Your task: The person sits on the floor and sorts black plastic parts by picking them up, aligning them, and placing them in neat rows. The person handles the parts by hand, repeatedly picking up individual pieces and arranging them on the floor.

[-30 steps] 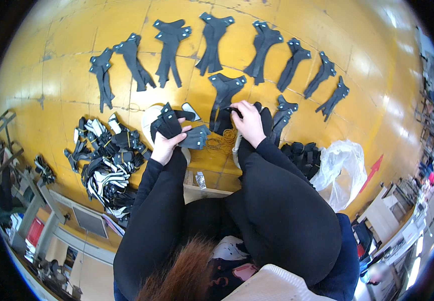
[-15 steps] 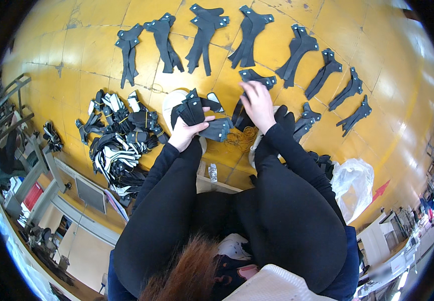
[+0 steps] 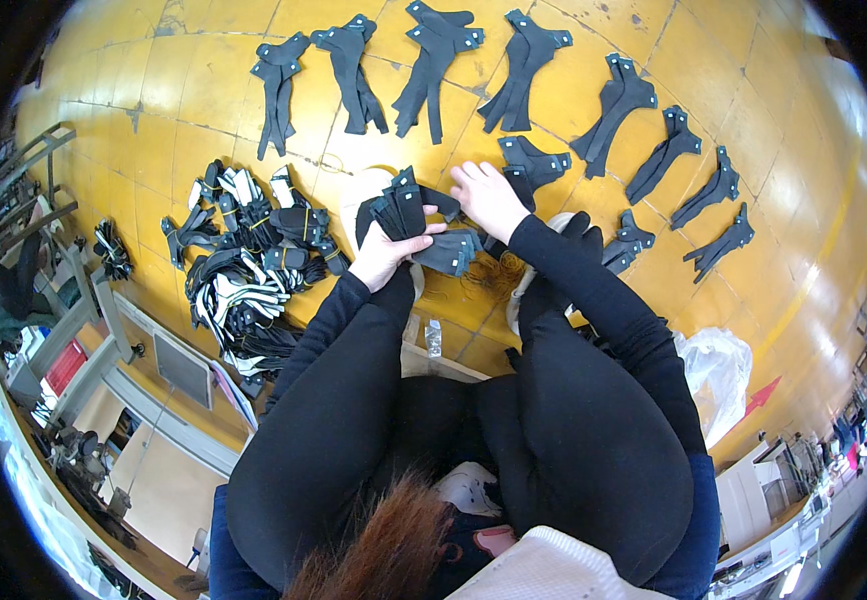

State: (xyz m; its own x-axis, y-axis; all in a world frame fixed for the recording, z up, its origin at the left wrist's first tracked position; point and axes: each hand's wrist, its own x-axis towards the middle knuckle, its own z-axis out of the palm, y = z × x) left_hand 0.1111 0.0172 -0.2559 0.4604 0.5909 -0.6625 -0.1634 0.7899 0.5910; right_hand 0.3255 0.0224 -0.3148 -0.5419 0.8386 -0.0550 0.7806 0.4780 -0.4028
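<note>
My left hand (image 3: 381,257) is closed on a fanned bundle of black fabric pieces (image 3: 399,208) with small white labels. More dark grey pieces (image 3: 450,252) stick out past its thumb. My right hand (image 3: 490,200) is just to the right of the bundle, fingers bent and apart, with nothing visible in them. Another stack of black fabric pieces (image 3: 535,163) lies on the floor just beyond the right hand and is partly covered by it. Beneath the hands, between my shoes, is a heap of yellow rubber bands (image 3: 493,283), partly hidden.
Several black fabric stacks (image 3: 433,75) lie in an arc on the yellow floor. A large pile of black and white bundles (image 3: 243,280) is on the left, near a metal frame (image 3: 118,320). A clear plastic bag (image 3: 713,375) sits on the right by a red floor arrow (image 3: 761,397).
My right hand has moved left from the stack on the floor toward the bundle. My left hand still holds the bundle. The whole view has shifted slightly.
</note>
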